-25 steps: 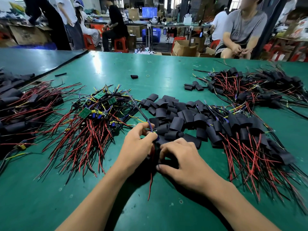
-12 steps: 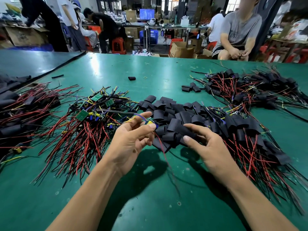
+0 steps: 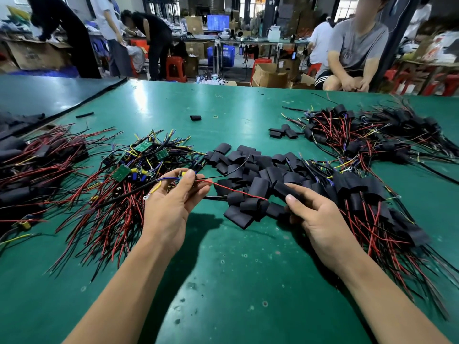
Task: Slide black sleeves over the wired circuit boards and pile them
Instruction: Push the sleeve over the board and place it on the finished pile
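Left hand [image 3: 171, 202] pinches wired board [image 3: 182, 178]; right hand [image 3: 320, 219] grips a sleeve [image 3: 285, 191] w/ thumb; risk: loose red wire [image 3: 233, 191] snags sleeve pile [image 3: 250, 175], scatters it.

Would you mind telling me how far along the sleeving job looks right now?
Done: a pile of sleeved boards lies at right, another further back. In hand: the left hand holds a wired board's leads, with its red wire trailing right, while the right hand pinches a loose black sleeve. Left: a heap of bare green boards and many empty sleeves.
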`<state>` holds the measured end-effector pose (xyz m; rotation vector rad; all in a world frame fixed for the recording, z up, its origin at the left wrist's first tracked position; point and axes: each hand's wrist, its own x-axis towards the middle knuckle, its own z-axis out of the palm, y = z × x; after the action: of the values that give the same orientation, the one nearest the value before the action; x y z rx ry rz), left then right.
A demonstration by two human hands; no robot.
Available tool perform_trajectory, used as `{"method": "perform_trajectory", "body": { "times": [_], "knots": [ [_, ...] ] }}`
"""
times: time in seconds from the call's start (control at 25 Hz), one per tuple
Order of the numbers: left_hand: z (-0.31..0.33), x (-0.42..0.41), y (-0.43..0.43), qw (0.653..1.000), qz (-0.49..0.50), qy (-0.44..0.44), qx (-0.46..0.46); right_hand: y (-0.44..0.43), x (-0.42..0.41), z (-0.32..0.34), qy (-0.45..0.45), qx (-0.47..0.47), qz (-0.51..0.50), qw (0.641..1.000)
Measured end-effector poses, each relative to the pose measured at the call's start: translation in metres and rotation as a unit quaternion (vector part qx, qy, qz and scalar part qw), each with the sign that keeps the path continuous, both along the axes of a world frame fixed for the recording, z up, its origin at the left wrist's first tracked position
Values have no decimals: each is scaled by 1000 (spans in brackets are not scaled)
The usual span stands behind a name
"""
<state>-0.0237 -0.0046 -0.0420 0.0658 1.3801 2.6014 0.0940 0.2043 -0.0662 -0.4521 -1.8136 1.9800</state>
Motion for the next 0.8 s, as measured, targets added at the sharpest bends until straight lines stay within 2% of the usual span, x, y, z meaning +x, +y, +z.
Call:
{"method": "perform_trajectory", "body": {
  "times": [0.16, 0.32, 0.6, 0.8],
  "knots": [
    [-3, -4, -1, 999, 38, -7, 12, -5, 2, 1, 8, 91, 37, 995],
    [-4, -3, 3, 999, 43, -14, 25, -11, 3, 2, 24, 106, 45, 993],
    [-5, 4, 6, 999, -29, -28, -9, -8, 1, 2, 48, 74, -50, 995],
    [-7, 5, 5, 997, -43, -24, -56, -6, 0, 3, 71, 59, -67, 994]
  ]
}}
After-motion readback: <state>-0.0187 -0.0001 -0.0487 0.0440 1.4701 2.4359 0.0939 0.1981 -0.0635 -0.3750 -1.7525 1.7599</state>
